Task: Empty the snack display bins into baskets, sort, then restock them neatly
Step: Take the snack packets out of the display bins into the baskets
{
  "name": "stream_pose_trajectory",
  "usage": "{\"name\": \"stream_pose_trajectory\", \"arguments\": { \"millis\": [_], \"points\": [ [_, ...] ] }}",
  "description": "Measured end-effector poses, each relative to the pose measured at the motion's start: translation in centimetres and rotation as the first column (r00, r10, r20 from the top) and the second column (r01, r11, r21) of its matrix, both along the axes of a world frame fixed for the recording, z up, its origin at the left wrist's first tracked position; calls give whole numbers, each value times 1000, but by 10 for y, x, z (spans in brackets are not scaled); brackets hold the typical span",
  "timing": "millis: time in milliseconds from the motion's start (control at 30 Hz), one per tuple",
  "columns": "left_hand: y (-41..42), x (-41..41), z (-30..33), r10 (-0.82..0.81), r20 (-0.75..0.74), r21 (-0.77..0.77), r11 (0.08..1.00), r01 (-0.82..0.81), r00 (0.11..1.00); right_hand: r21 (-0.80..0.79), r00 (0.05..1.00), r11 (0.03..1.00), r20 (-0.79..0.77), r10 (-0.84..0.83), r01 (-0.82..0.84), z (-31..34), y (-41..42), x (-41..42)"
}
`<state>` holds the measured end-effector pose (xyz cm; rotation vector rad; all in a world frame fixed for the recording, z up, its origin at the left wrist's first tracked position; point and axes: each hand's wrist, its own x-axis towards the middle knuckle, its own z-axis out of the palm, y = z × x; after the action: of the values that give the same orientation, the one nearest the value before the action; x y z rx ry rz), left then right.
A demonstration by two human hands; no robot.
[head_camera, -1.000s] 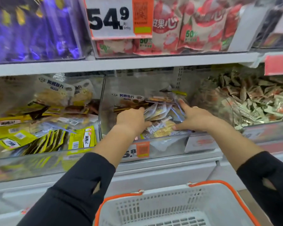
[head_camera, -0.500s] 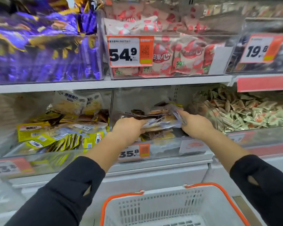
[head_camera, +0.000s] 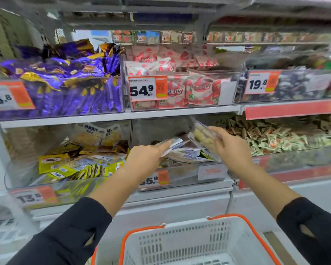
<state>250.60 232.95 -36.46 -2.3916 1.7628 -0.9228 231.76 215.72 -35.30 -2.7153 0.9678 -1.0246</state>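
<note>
The shelving unit (head_camera: 122,116) carries two tiers of clear bins. The middle lower bin (head_camera: 182,175), part-filled with flat snack packets (head_camera: 187,156), is the one being emptied. It is flanked on the left by a bin of yellow packets (head_camera: 65,167) and on the right by a bin of small wrapped sweets (head_camera: 275,138). The white basket (head_camera: 180,236) with orange rim is positioned directly below and nearer the body than the bin, so a pull back and down is judged to be required.

The bin's front wall and the shelf edge above stand in the path of withdrawal.

The right hand (head_camera: 231,150) is curled round a tilted packet (head_camera: 203,136), raised above the pile. The left hand (head_camera: 143,159) is closed on a packet edge (head_camera: 170,144) with its long axis running left to right. Both hands are about equally near the pile.
</note>
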Motion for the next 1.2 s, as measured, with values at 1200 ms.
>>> {"name": "stream_pose_trajectory", "arguments": {
  "millis": [1200],
  "points": [
    [406, 81, -241, 549, -832, 412, 703, -579, 75, 609, 334, 623, -529, 780, -491, -257, 313, 185]
  ]
}}
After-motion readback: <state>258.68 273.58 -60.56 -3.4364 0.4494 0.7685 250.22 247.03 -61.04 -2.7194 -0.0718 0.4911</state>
